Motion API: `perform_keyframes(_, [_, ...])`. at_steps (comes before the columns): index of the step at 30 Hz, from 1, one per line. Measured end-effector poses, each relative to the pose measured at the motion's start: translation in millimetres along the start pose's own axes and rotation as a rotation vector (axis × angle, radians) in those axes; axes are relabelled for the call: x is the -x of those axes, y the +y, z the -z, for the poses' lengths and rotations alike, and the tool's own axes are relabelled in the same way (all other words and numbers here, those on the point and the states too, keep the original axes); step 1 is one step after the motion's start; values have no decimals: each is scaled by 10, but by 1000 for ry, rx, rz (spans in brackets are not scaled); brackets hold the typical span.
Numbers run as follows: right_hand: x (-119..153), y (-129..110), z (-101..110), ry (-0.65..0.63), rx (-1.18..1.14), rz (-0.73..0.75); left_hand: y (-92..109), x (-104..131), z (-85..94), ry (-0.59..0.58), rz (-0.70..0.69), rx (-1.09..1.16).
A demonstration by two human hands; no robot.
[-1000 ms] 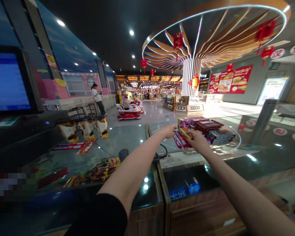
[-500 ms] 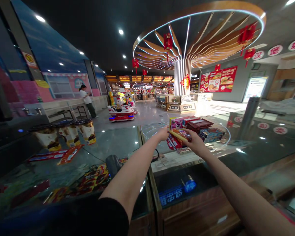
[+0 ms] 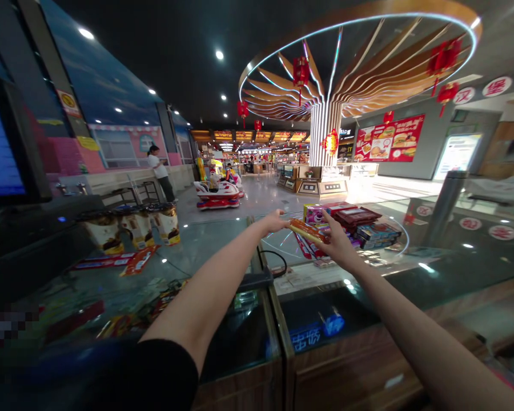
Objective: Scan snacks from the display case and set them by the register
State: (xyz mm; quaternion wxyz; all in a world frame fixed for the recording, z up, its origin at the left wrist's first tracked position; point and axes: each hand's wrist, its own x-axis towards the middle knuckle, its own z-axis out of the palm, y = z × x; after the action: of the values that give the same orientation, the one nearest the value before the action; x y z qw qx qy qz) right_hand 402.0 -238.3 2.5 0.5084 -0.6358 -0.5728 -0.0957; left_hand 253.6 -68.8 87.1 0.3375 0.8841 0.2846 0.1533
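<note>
A long orange-and-yellow snack packet (image 3: 307,230) is held level above the glass counter. My right hand (image 3: 339,242) grips its right end, thumb below and index finger raised along the far side. The fingertips of my left hand (image 3: 276,221) are closed at the packet's left end; the exact contact is too small to see well. Just behind lies a pile of boxed and bagged snacks: a purple box (image 3: 313,214), dark red packs (image 3: 355,217) and blue boxes (image 3: 377,234). Red packets (image 3: 304,246) show partly beneath the held one.
Three lidded cups (image 3: 165,224) stand on the left counter beside red and orange packets (image 3: 140,261). A screen (image 3: 4,142) rises at far left. A black cable (image 3: 285,261) loops near the counter joint. Beyond, a person (image 3: 159,171) stands near a ride-on car (image 3: 217,193).
My left hand and the packet's left end have shifted left, away from the pile, showing more of the packet. The view has turned slightly left, bringing more of the screen in.
</note>
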Motion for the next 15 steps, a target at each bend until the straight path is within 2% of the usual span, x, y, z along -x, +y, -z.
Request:
perform_keyframes(7, [-110,-244,-295,-80,-100,71,-310,300,425,-31,-13,52])
perform_keyframes(15, [-222,-672,-687,-176,-139,125,-696,735,863,-62,-53,89])
